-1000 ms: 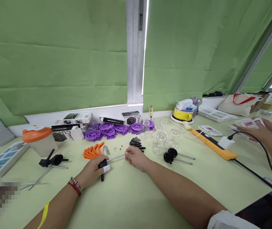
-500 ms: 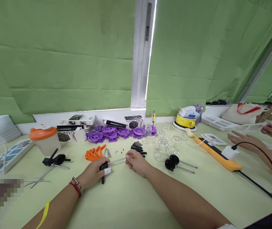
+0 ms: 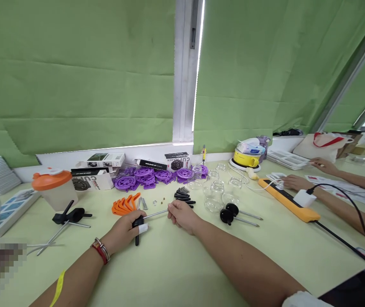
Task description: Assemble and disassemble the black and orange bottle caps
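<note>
My left hand [image 3: 126, 230], with white tape on the thumb, is closed around the black head of a metal rod [image 3: 155, 214]. A black bar sticks out below that fist. The fingers of my right hand [image 3: 181, 216] pinch the rod's far end, hiding its tip. Just beyond my hands lie orange hook-shaped pieces [image 3: 125, 204], metal pins [image 3: 142, 203], tiny clear and brown bits [image 3: 159, 201] and black sticks [image 3: 184, 195]. Two similar black-headed rods [image 3: 230, 213] rest to the right, and more black-headed parts [image 3: 70, 216] lie on the left.
Purple wheel-shaped parts [image 3: 144, 175] pile up along the wall beside cardboard boxes [image 3: 89, 179]. Glass jars [image 3: 215, 198] stand right of centre. An orange-lidded cup [image 3: 53, 187] and a white power strip [image 3: 13, 211] are at left. An orange power strip [image 3: 285, 200] and another person's hands [image 3: 294, 182] are at right.
My hands keep almost the same hold on the rod. On the right, the other person's hands have shifted, one now at the orange power strip's cable. The view has turned slightly.
</note>
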The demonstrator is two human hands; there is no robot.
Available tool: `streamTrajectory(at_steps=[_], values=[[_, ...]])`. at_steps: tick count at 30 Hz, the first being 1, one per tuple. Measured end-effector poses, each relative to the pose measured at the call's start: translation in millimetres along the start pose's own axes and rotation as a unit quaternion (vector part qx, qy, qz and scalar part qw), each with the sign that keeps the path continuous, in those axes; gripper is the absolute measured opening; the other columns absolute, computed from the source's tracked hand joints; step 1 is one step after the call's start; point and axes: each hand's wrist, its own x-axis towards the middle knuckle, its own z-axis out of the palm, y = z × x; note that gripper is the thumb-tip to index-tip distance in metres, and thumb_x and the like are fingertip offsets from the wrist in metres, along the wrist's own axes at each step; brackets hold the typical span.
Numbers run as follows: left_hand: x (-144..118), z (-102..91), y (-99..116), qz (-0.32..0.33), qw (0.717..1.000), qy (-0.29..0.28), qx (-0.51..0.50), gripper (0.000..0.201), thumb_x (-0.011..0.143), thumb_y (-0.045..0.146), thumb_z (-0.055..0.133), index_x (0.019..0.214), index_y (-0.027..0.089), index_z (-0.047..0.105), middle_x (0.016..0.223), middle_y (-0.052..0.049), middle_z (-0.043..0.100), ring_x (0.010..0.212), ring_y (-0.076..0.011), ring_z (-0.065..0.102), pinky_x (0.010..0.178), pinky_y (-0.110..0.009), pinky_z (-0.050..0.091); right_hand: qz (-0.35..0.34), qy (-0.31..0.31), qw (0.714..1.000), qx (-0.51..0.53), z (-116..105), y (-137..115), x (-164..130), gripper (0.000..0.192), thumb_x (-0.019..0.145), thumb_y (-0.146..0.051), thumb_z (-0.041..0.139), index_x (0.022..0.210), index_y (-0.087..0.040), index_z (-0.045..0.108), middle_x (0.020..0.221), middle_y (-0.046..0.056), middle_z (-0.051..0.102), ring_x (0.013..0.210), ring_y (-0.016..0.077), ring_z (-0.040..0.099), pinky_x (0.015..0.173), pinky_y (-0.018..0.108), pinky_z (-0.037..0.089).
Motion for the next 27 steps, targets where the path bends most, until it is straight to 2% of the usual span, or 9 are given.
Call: streamTrajectory(at_steps=[4,7,15,22,27], values=[[1.2,0.1,-1.6,-0.003,1.0,0.002,0.009,0.033,0.082,0.047,0.052,0.1,0.02,0.056,0.083,-0.001,0.056,0.076,-0.0178,0.051,0.07,-0.027,0.041,-0.013,-0.021,0.999,0.025,-2.0,3.0,1.3,0.003,0.085,-0.018,0.048,0.082,-0.019,0.048,0.067,-0.003,0.056,0.045,0.007,0.044,0.037,0.018,0.026],[1.7,0.5,-3.0,0.003,1.0,0.004,0.012,0.032,0.082,0.047,0.051,0.099,0.02,0.056,0.083,-0.001,0.056,0.076,-0.0176,0.05,0.07,-0.027,0.041,-0.009,-0.017,1.0,0.016,-2.4,4.2,2.6,0.007,0.085,-0.017,0.048,0.078,-0.019,0.048,0.066,-0.002,0.056,0.045,0.0066,0.043,0.037,0.018,0.027],[1.6,0.3,-2.4,0.011,1.0,0.007,0.005,0.032,0.081,0.046,0.052,0.098,0.019,0.056,0.082,-0.001,0.056,0.075,-0.0172,0.051,0.069,-0.027,0.042,0.005,-0.015,1.0,-0.013,-1.1,2.5,3.1,0.026,0.091,-0.028,0.043,0.069,-0.017,0.048,0.052,-0.004,0.049,0.039,0.0055,0.036,0.038,0.019,0.026],[1.7,0.9,-3.3,0.001,1.0,0.004,0.008,0.03,0.082,0.043,0.053,0.1,0.019,0.056,0.083,-0.001,0.056,0.075,-0.0168,0.05,0.069,-0.026,0.041,-0.01,-0.028,0.999,0.02,-3.0,5.3,3.8,0.004,0.086,-0.019,0.049,0.082,-0.019,0.048,0.067,-0.002,0.057,0.046,0.0063,0.045,0.037,0.017,0.028],[1.5,1.1,-4.7,0.003,1.0,0.002,0.003,0.029,0.082,0.043,0.053,0.099,0.02,0.056,0.083,0.0,0.056,0.075,-0.0167,0.051,0.07,-0.026,0.041,-0.007,-0.025,1.0,0.018,-2.2,5.5,3.9,0.01,0.087,-0.018,0.046,0.076,-0.018,0.047,0.067,-0.002,0.056,0.045,0.0055,0.043,0.037,0.017,0.028]])
